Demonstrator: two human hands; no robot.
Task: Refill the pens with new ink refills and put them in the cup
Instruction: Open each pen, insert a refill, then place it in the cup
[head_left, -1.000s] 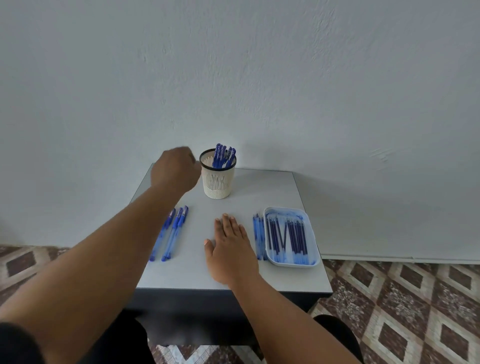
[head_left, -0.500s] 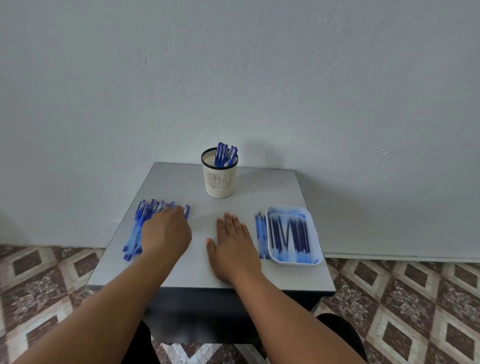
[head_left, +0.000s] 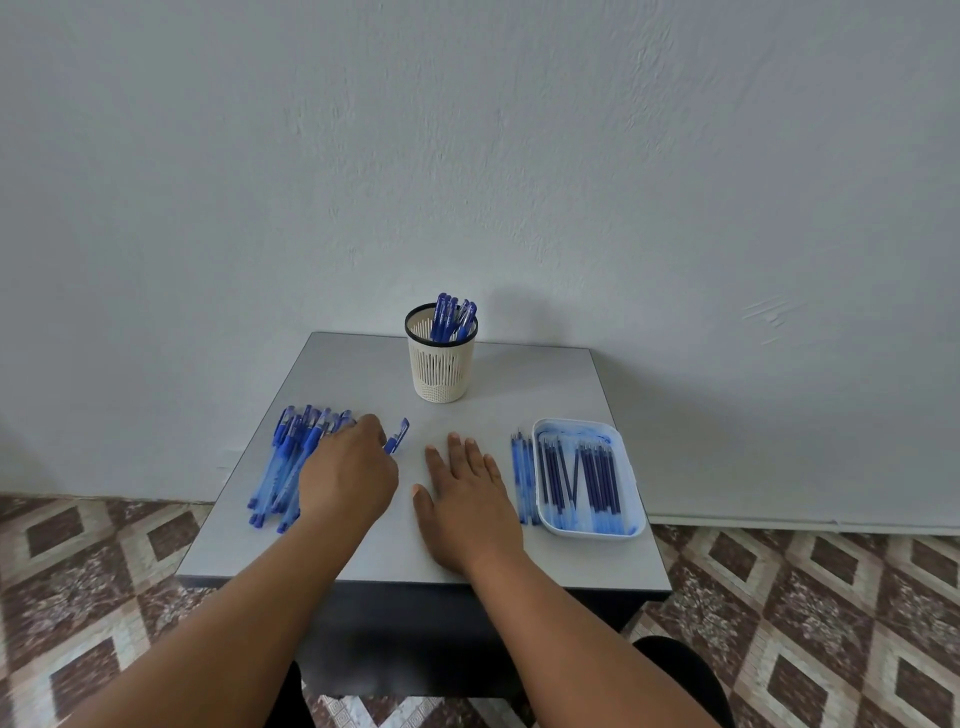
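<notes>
While lying at the table's left, the pens (head_left: 291, 462) are looking light, stiff and smooth, likely to roll, so pinching one at mid-barrel is seeming best. One pen (head_left: 397, 435) is poking out past the left hand (head_left: 347, 475), whose fingers are curling onto it, seemingly pinching it. The right hand (head_left: 467, 499) is lying flat, holding nothing. Refills (head_left: 576, 475) are sitting in the tray (head_left: 631, 467); the cup (head_left: 440, 364) is standing behind, well apart

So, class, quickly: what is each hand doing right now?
Left hand: fingers curled on a pen from the pile.
Right hand: open, flat on the table.
</notes>
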